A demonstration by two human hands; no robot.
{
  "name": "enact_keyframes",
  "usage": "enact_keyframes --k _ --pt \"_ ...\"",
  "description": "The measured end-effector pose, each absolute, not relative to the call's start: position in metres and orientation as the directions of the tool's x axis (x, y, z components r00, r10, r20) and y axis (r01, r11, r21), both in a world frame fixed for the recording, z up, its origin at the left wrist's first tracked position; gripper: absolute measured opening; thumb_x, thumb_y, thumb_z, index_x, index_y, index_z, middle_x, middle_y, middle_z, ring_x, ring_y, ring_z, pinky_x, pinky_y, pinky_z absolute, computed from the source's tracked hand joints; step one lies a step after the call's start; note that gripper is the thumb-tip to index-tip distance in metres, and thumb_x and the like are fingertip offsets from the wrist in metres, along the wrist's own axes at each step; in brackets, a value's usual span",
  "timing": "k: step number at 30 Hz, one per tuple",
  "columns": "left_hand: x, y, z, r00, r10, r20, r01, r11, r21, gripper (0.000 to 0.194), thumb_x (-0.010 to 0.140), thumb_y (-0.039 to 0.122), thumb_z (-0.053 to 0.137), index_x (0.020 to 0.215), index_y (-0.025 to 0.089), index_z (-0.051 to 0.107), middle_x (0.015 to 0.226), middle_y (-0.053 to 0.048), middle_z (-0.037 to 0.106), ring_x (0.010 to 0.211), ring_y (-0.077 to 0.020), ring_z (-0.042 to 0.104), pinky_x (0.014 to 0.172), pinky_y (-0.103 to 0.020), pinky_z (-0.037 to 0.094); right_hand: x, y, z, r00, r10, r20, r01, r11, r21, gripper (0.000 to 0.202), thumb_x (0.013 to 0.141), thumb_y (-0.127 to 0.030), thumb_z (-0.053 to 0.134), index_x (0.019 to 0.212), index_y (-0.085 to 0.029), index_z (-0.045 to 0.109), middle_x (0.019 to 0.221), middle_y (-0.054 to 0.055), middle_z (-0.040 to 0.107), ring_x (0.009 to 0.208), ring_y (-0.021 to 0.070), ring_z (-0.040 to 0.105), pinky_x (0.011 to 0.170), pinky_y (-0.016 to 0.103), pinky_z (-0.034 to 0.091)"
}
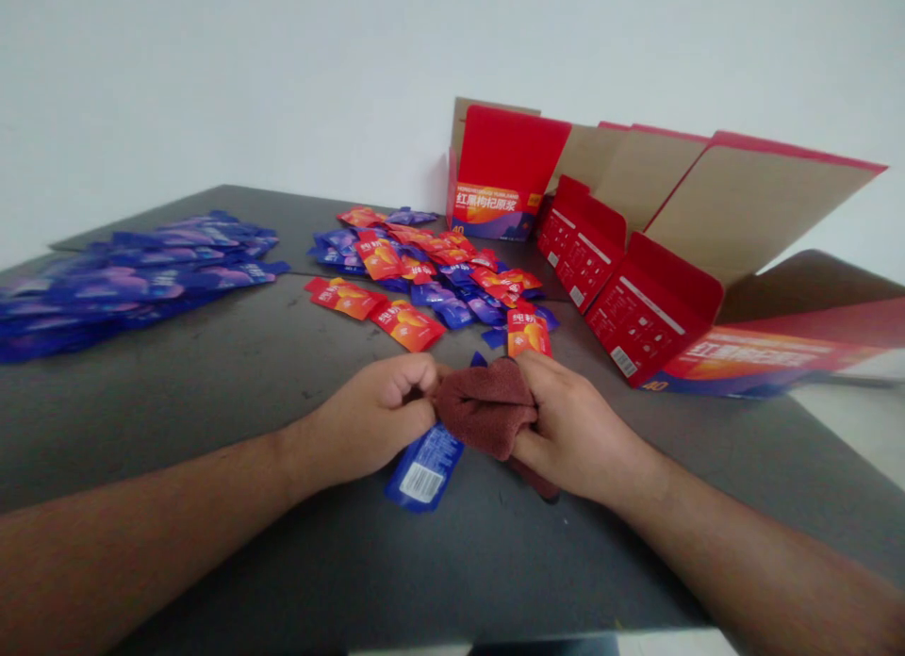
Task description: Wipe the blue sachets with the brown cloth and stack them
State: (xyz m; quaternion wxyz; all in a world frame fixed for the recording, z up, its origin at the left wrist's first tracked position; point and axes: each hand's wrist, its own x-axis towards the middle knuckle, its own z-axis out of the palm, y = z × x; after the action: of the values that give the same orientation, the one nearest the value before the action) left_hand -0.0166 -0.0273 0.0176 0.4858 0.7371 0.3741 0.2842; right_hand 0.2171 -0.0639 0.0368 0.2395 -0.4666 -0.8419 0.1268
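Note:
My right hand (576,425) is closed on a brown cloth (487,406), bunched between thumb and fingers. A blue sachet (426,472) with a white barcode label lies tilted under the cloth, its lower half showing and its far tip peeking out above. My left hand (374,416) is closed, with thumb and fingers pinching the sachet's left edge beside the cloth. The cloth covers the sachet's middle, and the exact contact of the left fingertips is partly hidden. Just beyond my hands are loose red sachets (408,326).
A mixed heap of red and blue sachets (452,303) spreads across the table's (297,562) middle. Larger blue packets (162,270) are piled at left. Several red cartons with raised flaps stand at right, including a rear carton (495,204) and a nearer carton (654,303).

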Motion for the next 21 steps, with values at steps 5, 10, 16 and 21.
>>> enact_keyframes --k 5,10,16,21 --pt "-0.017 -0.0268 0.0159 0.578 0.813 0.067 0.25 -0.255 0.934 0.018 0.09 0.023 0.058 0.075 0.018 0.05 0.08 0.001 0.064 0.07 -0.0122 0.054 0.062 -0.025 0.043 0.2167 -0.064 0.0373 -0.483 0.833 0.272 0.71 0.554 -0.434 0.016 0.078 -0.015 0.064 0.086 -0.021 0.052 0.086 0.0 0.057 0.08 0.0177 0.054 0.068 0.029 0.041" --pt "-0.0178 -0.0274 0.016 0.562 0.825 0.056 0.28 -0.253 0.926 0.017 0.089 0.023 0.059 0.075 0.018 0.05 0.076 0.003 0.061 0.067 -0.0112 0.051 0.06 -0.024 0.042 0.2167 -0.0635 0.0367 -0.438 0.852 0.287 0.733 0.524 -0.435 0.016 0.078 -0.015 0.064 0.085 -0.021 0.051 0.084 0.0 0.056 0.078 0.0173 0.053 0.068 0.029 0.04" --pt "-0.0174 -0.0279 0.0166 0.583 0.809 0.074 0.226 -0.249 0.942 0.018 0.09 0.023 0.058 0.074 0.019 0.05 0.083 0.001 0.065 0.075 -0.0134 0.058 0.066 -0.026 0.046 0.2168 -0.0641 0.0362 -0.49 0.825 0.28 0.704 0.565 -0.431 0.017 0.079 -0.016 0.065 0.085 -0.022 0.05 0.084 0.0 0.055 0.079 0.0173 0.054 0.067 0.029 0.04" --pt "-0.0164 -0.0281 0.0172 0.535 0.841 0.081 0.281 -0.268 0.922 0.016 0.086 0.022 0.061 0.073 0.018 0.052 0.075 0.002 0.064 0.066 -0.0116 0.054 0.059 -0.023 0.044 0.2165 -0.0637 0.036 -0.432 0.853 0.293 0.737 0.521 -0.431 0.017 0.077 -0.015 0.064 0.084 -0.022 0.05 0.084 0.0 0.056 0.079 0.0177 0.054 0.068 0.03 0.041"
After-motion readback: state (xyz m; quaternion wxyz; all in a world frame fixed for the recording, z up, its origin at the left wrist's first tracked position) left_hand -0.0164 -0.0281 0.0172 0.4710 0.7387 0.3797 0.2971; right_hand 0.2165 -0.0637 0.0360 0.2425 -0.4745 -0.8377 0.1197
